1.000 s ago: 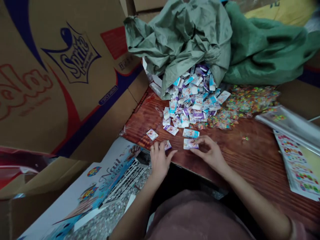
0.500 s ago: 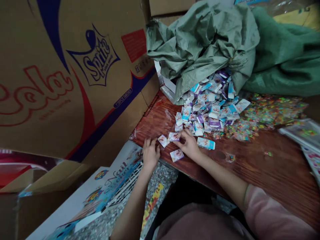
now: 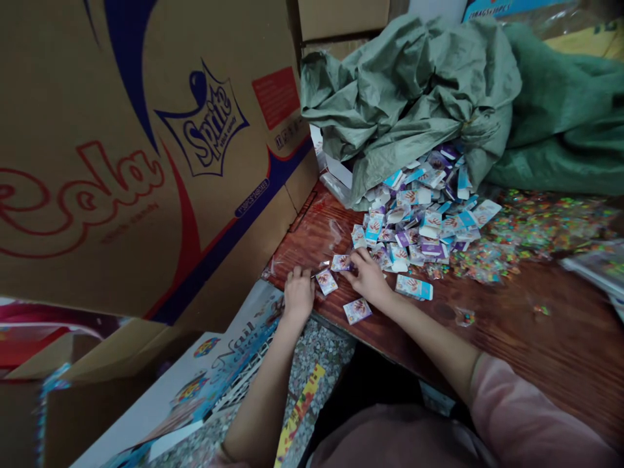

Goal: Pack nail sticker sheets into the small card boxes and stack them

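Note:
My right hand (image 3: pixel 368 278) is closed, its thumb and fingers pinching the right end of a small printed box (image 3: pixel 340 262) on the table. My left hand (image 3: pixel 299 296) rests at the table's edge with its fingers drawn together and curled down. By its fingertips is a thin edge or scrap too small to make out. Between the hands lies a second small box (image 3: pixel 326 282), flat on the wood. Nearer the front edge lies a third small box (image 3: pixel 357 311). A blue-ended box (image 3: pixel 414 287) sits to the right of my right forearm.
A pile of small boxes (image 3: pixel 429 221) spills from a green sack (image 3: pixel 414 97) at the back. Clear packets of coloured candy (image 3: pixel 531 227) are spread on its right. A large carton (image 3: pixel 205 214) stands along the left. Single packets (image 3: pixel 465 317) lie on the reddish table (image 3: pixel 517 364).
The view has shifted slightly, moving the scene right and down. My left fingers have drawn closer together, and a shiny scrap now shows by the two boxes. My right hand keeps its pinch.

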The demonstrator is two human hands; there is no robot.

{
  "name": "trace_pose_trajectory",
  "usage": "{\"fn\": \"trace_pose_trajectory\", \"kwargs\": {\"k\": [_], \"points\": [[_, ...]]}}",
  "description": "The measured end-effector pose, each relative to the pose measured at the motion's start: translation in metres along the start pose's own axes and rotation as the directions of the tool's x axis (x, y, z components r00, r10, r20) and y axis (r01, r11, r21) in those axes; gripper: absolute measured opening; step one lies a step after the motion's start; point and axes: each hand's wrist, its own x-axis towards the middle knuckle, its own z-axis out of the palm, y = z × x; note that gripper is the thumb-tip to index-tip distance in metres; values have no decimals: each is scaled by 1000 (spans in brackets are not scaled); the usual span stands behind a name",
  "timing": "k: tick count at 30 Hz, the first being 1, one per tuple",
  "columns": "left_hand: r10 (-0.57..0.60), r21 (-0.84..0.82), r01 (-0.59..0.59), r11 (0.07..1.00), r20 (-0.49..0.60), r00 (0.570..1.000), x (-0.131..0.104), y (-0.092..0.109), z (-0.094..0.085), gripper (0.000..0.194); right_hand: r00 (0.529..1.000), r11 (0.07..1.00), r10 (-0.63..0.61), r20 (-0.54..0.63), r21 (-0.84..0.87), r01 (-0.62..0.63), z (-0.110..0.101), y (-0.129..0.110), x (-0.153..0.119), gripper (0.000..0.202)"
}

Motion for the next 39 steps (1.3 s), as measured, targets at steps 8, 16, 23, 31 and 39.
{"fn": "trace_pose_trajectory", "kwargs": {"k": [8,16,23,31,39], "points": [[35,8,-36,999,47,998,5,-5,-7,28,986,954,-28,162,-291,75,1,-3,20,11],[48,17,-50,999,107,993,4,-4,-12,31,958,862,10,288,-488,138,2,1,24,19],[26,50,-32,998,107,994,8,-4,-15,28,953,862,43,301,-493,117,3,0,25,20],[-66,58,65,996,30,997,14,2,-10,26,948,871,31,316,-475,130,2,-2,25,22],[-107,-69,93,993,-224,969,8,-5,6,21,947,887,55,317,-451,100,21,-8,41,29]]}}
